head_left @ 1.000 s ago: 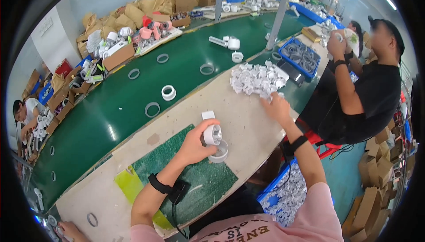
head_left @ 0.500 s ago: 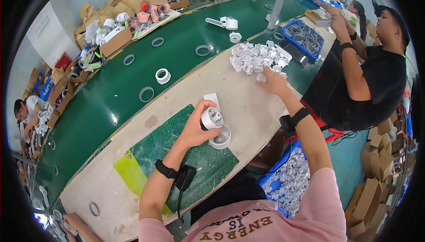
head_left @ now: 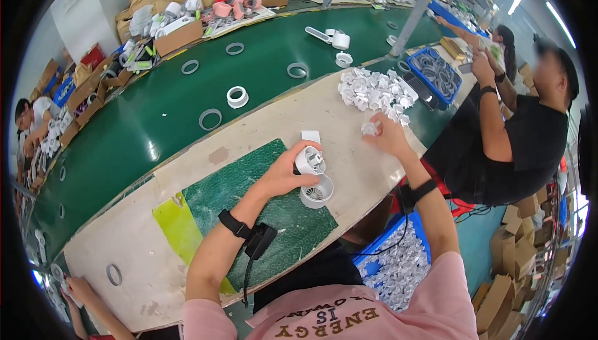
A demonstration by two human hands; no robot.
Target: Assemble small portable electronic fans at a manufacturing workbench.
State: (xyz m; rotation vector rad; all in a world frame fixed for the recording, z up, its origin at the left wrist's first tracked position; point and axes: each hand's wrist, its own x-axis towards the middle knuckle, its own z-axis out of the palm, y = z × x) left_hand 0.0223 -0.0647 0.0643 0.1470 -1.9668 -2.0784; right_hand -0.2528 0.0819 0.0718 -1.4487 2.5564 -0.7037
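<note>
My left hand (head_left: 283,175) is closed round a white cylindrical fan housing (head_left: 309,160), its vaned end facing up and to the right. Against the housing's lower side, on the green mat (head_left: 249,184), sits a white round cup (head_left: 316,192) with a radial grille inside. Between the fingertips of my right hand (head_left: 392,137) is a small white plastic piece (head_left: 370,129), held just above the board near a heap of similar white pieces (head_left: 374,91). A white handle-like part (head_left: 310,136) lies beyond the housing, partly hidden by it.
A green conveyor belt (head_left: 156,106) carries grey rings (head_left: 210,119) and a white ring part (head_left: 237,97). A blue tray of grey rings (head_left: 460,85) stands at the right, near a seated co-worker (head_left: 529,134). Beside my lap is a blue bin (head_left: 374,265) of white pieces.
My right hand has drawn back from the heap toward me, with a small white piece in its fingers. My left hand still holds the fan housing. The whole view has shifted slightly.
</note>
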